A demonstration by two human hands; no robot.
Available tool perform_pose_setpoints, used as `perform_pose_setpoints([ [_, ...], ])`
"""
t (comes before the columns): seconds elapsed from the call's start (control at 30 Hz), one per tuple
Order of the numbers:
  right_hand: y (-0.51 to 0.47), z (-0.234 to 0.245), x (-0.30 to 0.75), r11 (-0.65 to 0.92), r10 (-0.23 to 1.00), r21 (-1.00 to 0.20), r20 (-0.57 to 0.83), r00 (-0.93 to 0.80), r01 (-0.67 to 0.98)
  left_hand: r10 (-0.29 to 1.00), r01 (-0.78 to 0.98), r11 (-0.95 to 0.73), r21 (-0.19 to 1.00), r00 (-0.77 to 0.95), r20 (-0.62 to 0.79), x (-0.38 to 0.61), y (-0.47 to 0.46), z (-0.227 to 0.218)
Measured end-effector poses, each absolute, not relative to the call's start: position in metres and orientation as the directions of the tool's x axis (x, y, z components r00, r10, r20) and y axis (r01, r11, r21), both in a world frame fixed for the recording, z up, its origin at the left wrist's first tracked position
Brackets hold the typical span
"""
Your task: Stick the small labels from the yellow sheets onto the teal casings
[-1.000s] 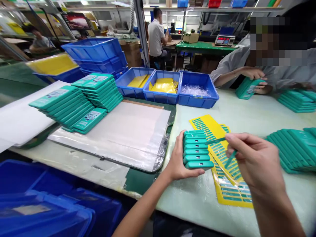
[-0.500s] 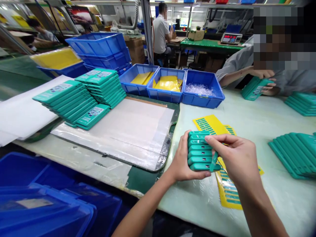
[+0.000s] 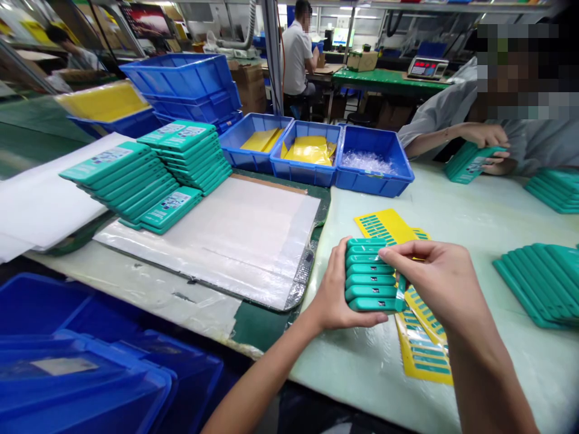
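My left hand [image 3: 333, 295] is wrapped around a stack of teal flat cases [image 3: 370, 278], its fingers behind and thumb beneath the lowest case. Small dark slots show in the narrow edges of the lower cases. At the stack's right side, my right hand [image 3: 434, 277] pinches with thumb and forefinger near the upper cases. A narrow teal sticker strip [image 3: 400, 293] hangs from beneath those fingers; just where it is gripped is partly hidden. Under and behind the hands lie yellow sheets [image 3: 423, 355] bearing rows of teal strips.
More teal cases [image 3: 136, 181] are piled left on a white sheet [image 3: 253, 241]; others [image 3: 538, 283] lean at right. Blue bins [image 3: 373, 181] line the back, holding yellow sheets and clear scraps. A co-worker's hand [image 3: 486, 135] holds cases opposite. Blue crates [image 3: 90, 386] stand lower left.
My right hand has shifted slightly right, and the teal strip has swung a little right beside the stack. My left hand keeps its hold on the cases.
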State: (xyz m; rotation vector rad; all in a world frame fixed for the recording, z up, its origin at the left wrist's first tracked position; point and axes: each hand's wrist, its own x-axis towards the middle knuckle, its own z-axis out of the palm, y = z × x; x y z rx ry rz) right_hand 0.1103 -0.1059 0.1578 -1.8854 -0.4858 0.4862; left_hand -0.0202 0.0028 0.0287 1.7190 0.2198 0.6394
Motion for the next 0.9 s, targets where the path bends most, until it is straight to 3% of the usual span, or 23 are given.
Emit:
perform_pose_setpoints([
  [0.23, -0.106, 0.16, 0.126, -0.451, 0.609, -0.708, 0.201, 0.767, 0.543, 0.462, -0.178, -0.258, 0.95, 0.84, 0.283, -0.02, 0.004, 0.028],
  [0.3, -0.114, 0.165, 0.136, -0.427, 0.613, -0.744, 0.181, 0.769, 0.515, 0.464, -0.181, -0.243, 0.953, 0.841, 0.278, -0.02, 0.004, 0.03],
  [0.4, -0.133, 0.176, 0.149, -0.293, 0.641, -0.906, 0.05, 0.766, 0.305, 0.468, -0.182, -0.242, 0.953, 0.839, 0.279, -0.02, 0.004, 0.031],
  [0.47, -0.142, 0.179, 0.147, -0.205, 0.589, -0.958, 0.042, 0.807, 0.199, 0.466, -0.185, -0.245, 0.952, 0.838, 0.283, -0.021, 0.004, 0.03],
  [0.63, -0.137, 0.162, 0.11, -0.045, 0.345, -0.984, 0.145, 0.927, 0.171, 0.462, -0.196, -0.256, 0.947, 0.835, 0.298, -0.021, 0.004, 0.029],
  [0.9, -0.115, 0.141, 0.079, -0.089, 0.324, -0.986, 0.107, 0.94, 0.143, 0.477, -0.19, -0.261, 0.946, 0.827, 0.298, -0.019, 0.004, 0.029],
])
